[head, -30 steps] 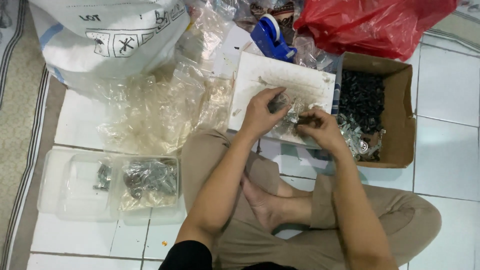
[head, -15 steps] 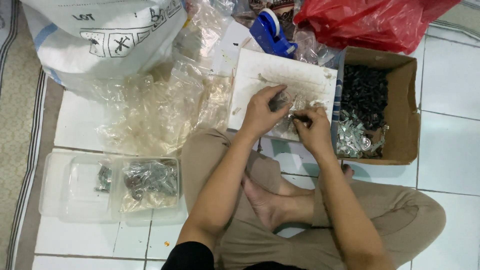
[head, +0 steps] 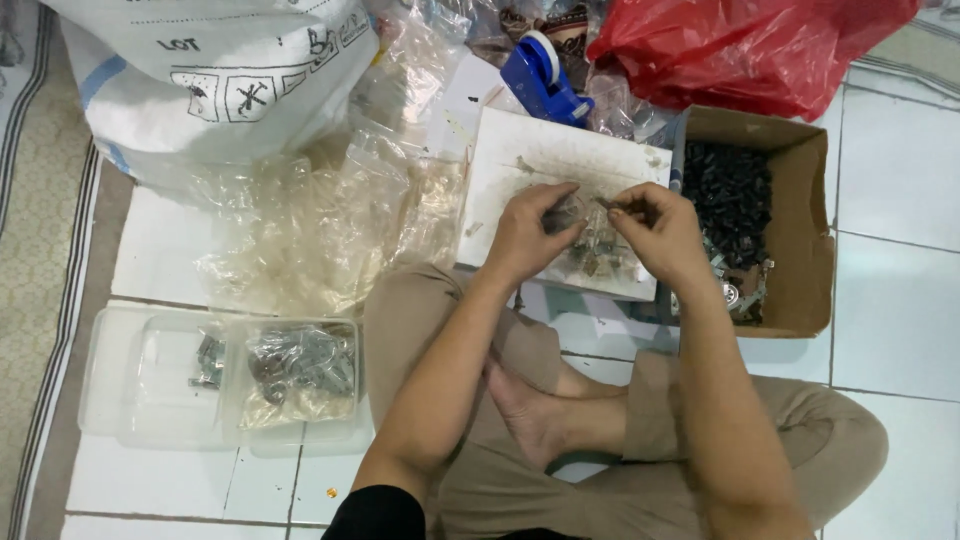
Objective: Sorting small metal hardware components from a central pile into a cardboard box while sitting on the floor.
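1. A small metal part (head: 606,203) is pinched between the fingertips of both hands, just above the white board (head: 520,165).
2. The left hand (head: 527,232) is curled shut on one end of the part; the right hand (head: 658,228) is closed on the other end.
3. More small metal pieces (head: 592,255) lie on the white board, under the hands.
4. Right of the board, a cardboard box (head: 808,240) holds dark small parts at the far end and shiny ones at the near end.
5. Behind the board sit a blue tape dispenser (head: 540,82) and a red plastic bag (head: 740,50).
6. Left of the board lie crumpled clear plastic bags (head: 310,230) and a large white sack (head: 220,80).
7. Further left and nearer, a clear plastic tray (head: 120,380) has a few metal bits in one compartment and a filled bag in the next.
8. All of it rests on a white tiled floor (head: 900,300), where the person sits cross-legged.
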